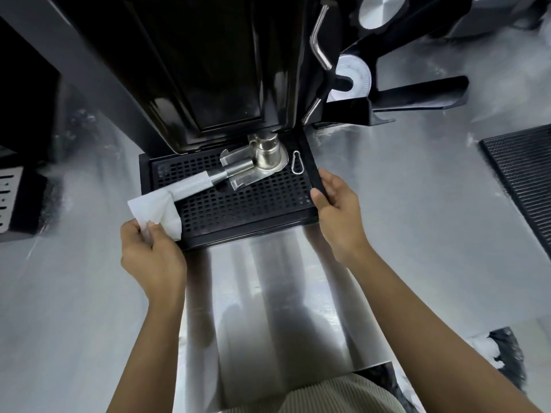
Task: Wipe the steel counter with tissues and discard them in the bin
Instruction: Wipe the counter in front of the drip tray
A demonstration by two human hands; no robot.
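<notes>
A white tissue lies over the front left corner of a black perforated drip tray. My left hand pinches the tissue's lower edge at that corner. My right hand grips the tray's right edge, thumb on top. The tray sits on the steel counter under a black coffee machine. A bin with a black liner shows at the lower right, past the counter's edge.
On the tray lie a steel portafilter, a small steel jug and a carabiner. A black ribbed mat lies at the right. A grinder base stands behind, and a dark box at the left.
</notes>
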